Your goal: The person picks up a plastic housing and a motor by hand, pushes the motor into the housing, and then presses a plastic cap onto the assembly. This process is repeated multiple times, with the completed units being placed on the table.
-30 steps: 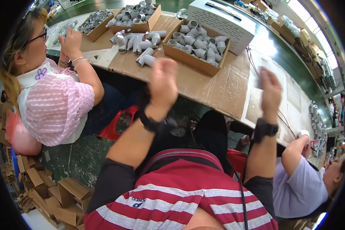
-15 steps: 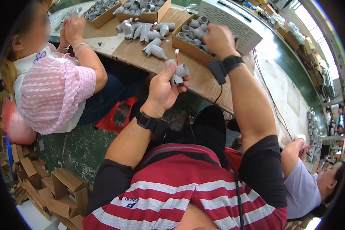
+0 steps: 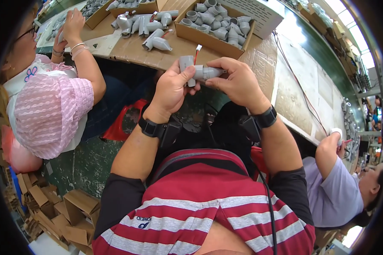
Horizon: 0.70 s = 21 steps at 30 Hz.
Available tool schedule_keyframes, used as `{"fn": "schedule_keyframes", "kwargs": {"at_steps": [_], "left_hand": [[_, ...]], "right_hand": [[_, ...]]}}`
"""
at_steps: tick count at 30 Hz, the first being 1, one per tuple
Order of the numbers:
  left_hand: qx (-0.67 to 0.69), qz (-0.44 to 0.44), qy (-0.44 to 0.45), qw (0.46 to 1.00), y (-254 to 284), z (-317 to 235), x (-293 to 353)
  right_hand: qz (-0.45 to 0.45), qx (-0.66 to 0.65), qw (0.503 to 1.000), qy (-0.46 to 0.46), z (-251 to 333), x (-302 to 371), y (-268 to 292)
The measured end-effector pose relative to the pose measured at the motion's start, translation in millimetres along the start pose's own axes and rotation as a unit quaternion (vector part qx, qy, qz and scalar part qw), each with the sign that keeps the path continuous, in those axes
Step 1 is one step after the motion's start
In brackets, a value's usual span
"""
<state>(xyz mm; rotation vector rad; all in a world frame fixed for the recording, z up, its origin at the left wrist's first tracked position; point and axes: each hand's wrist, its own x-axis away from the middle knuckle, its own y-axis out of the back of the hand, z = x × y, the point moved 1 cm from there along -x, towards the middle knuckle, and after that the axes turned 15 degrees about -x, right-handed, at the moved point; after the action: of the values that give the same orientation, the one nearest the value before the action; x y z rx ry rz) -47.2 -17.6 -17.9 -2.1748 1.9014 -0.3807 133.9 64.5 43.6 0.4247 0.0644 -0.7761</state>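
Observation:
In front of me, just off the table's near edge, my left hand (image 3: 169,87) is closed around a grey plastic housing (image 3: 186,63) with a short side branch. A red wire ending in a white connector (image 3: 198,47) sticks up from it. My right hand (image 3: 239,80) pinches a grey tapered cap (image 3: 212,73) between thumb and fingers. The cap's wide end meets the branch's opening; whether it is fully seated I cannot tell. Beyond my hands stands a cardboard box (image 3: 187,37) of loose grey caps (image 3: 219,19). Left of it lie several grey assembled pieces (image 3: 144,27) with wires.
More boxes of grey parts (image 3: 134,5) stand at the far left. A white perforated panel (image 3: 259,17) rises behind the cap box. Cables (image 3: 300,80) run along the table at right. One person (image 3: 55,102) works at left, another (image 3: 336,187) at right. Cartons (image 3: 68,212) lie on the floor.
My right hand has come back from the cap box with a grey cap and brought it to the housing. The housing has turned in my left hand, its branch now facing right.

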Motion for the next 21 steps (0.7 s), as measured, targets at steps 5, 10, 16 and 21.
{"fn": "schedule_keyframes", "kwargs": {"at_steps": [5,10,16,21], "left_hand": [[-0.057,0.01,0.048,0.997,-9,-5,8],[0.053,0.112,0.152,0.981,-17,-13,9],[-0.071,0.016,0.046,0.996,-39,-1,12],[-0.285,-0.019,-0.095,0.954,-57,4,18]], "right_hand": [[0.002,0.01,0.997,0.075,-11,16,6],[0.001,0.038,0.986,0.16,-5,25,15],[-0.02,-0.112,0.993,-0.024,-12,36,23],[-0.056,-0.371,0.904,-0.204,-22,49,21]]}}
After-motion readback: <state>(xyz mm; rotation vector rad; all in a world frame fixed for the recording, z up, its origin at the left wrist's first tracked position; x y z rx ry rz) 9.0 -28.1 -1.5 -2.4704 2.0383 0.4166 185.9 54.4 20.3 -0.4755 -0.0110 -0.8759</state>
